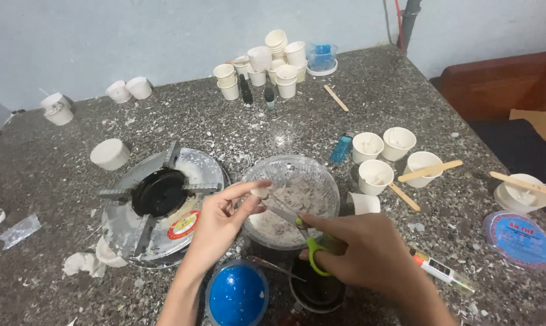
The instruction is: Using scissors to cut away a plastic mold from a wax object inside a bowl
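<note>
My left hand (222,220) pinches a small white wax piece (260,192) between thumb and fingers, over the rim of a clear glass bowl (312,171) holding pale grey-white shavings. My right hand (369,253) grips green-handled scissors (309,241), whose blades reach up to the white piece. Below the hands sit a blue round lid (237,296) and a dark small pot (318,290) with a metal spoon across it.
A single-burner gas stove (158,202) stands to the left. White paper cups (381,160) with wooden sticks sit to the right, more cups (273,63) at the back. A blue lighter (342,147), a glue tube (442,271) and a round printed lid (519,238) lie on the speckled stone counter.
</note>
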